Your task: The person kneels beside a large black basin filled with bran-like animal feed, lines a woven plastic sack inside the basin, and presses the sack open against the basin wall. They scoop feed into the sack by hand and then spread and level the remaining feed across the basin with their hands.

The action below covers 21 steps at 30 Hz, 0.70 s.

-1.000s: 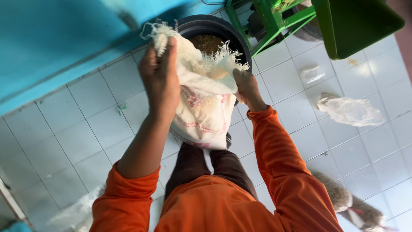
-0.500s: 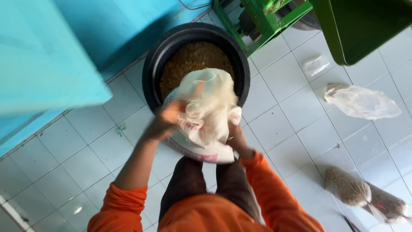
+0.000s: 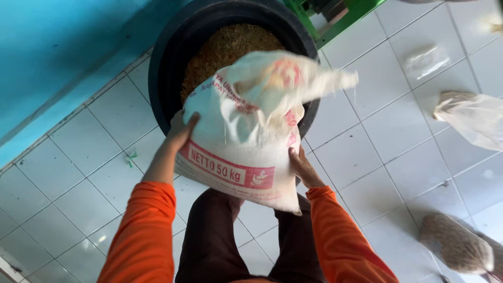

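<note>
A: What do the hands hold?

B: Both grip a white woven plastic sack (image 3: 246, 131). The left hand (image 3: 182, 131) clasps its left side; the right hand (image 3: 301, 169) supports its lower right corner.

A: What has changed?

B: A second ago the sack hung upright with its frayed mouth up. Now it is tipped forward, its mouth flopping over the round black plastic tub (image 3: 173, 68) of brown grain (image 3: 225, 47) beyond the grip.

A: Any labels?

B: A red printed band runs between the hands. Right of the grip, a crumpled clear plastic bag (image 3: 471, 118) lies on the white tiled floor (image 3: 78, 173).

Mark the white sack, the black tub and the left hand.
white sack (image 3: 246, 141), head view, middle of its side.
black tub (image 3: 162, 78), head view, left rim.
left hand (image 3: 181, 133), head view, back of hand.
</note>
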### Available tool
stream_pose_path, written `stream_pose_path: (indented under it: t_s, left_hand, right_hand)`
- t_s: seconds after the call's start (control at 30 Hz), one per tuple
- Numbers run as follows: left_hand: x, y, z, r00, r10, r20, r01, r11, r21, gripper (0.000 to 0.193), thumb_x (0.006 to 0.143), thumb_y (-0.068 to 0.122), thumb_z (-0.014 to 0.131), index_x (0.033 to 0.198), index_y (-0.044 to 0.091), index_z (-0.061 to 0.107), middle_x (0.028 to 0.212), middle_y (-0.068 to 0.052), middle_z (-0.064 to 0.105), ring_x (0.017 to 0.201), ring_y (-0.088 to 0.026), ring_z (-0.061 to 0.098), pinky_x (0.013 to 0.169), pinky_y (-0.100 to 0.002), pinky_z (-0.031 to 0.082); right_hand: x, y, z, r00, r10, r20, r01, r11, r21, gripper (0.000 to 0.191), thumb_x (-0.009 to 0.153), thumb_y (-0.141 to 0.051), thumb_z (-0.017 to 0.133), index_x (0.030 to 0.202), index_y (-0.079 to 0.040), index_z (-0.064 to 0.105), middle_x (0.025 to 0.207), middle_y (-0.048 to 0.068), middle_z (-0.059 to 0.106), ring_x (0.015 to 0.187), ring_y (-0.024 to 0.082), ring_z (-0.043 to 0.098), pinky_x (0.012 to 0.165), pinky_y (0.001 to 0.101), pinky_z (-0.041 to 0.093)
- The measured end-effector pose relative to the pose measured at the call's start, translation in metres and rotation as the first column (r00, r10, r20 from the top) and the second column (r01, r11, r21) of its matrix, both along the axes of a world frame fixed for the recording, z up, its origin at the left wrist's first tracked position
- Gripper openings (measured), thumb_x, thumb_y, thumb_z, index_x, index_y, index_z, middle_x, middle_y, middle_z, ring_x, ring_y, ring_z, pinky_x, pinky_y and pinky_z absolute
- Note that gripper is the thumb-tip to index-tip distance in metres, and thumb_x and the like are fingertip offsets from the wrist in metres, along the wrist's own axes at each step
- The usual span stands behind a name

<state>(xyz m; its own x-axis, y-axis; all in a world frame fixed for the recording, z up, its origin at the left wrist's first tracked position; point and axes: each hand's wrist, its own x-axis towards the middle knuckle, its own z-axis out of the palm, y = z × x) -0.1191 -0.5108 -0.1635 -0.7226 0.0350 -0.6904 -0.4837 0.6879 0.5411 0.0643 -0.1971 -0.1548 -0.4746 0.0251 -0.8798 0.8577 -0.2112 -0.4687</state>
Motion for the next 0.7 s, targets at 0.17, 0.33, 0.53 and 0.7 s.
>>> stream_pose_path:
  t_s: [0.17,0.33,0.53,0.7]
  left_hand:
    - [-0.017,-0.033,-0.036,0.877,0.122,0.464,-0.164,0.985,0.051,0.116,0.082,0.093,0.031,0.158,0.007,0.04,0.151,-0.027,0.047,0.138,-0.044,0.043,0.11,-0.053,0.037]
    - [-0.01,-0.046,-0.072,0.761,0.225,0.609,-0.35,0.932,0.093,0.12,0.075,0.097,0.026,0.157,0.012,0.041,0.155,-0.02,0.053,0.136,-0.038,0.052,0.105,-0.051,0.046]
    - [0.009,-0.048,-0.033,0.719,0.163,0.675,-0.42,0.877,0.235,0.102,0.078,0.087,0.033,0.158,0.023,0.034,0.157,-0.015,0.049,0.143,-0.029,0.05,0.11,-0.044,0.049]
    - [0.03,-0.073,0.027,0.755,0.066,0.652,-0.311,0.912,0.268,0.096,0.083,0.083,0.026,0.156,0.022,0.042,0.152,-0.013,0.055,0.141,-0.028,0.052,0.106,-0.043,0.053]
  right_hand:
    - [0.003,0.001,-0.039,0.974,-0.189,-0.124,0.15,0.951,-0.269,0.091,0.096,-0.069,0.043,0.163,-0.01,0.024,0.168,0.015,0.031,0.154,0.03,0.029,0.119,0.0459,0.03]
    - [0.006,-0.02,-0.067,0.915,-0.402,-0.024,0.354,0.831,-0.429,0.09,0.097,-0.071,0.043,0.161,-0.01,0.03,0.166,0.015,0.036,0.151,0.03,0.035,0.119,0.0452,0.034]
    - [0.023,-0.006,-0.043,0.938,-0.34,0.068,0.33,0.817,-0.472,0.09,0.095,-0.072,0.042,0.16,-0.011,0.033,0.163,0.016,0.04,0.146,0.031,0.04,0.116,0.0476,0.038]
    - [0.035,0.025,-0.017,0.948,-0.3,0.105,0.311,0.806,-0.503,0.09,0.093,-0.073,0.041,0.159,-0.013,0.036,0.16,0.017,0.042,0.142,0.032,0.044,0.113,0.0496,0.041]
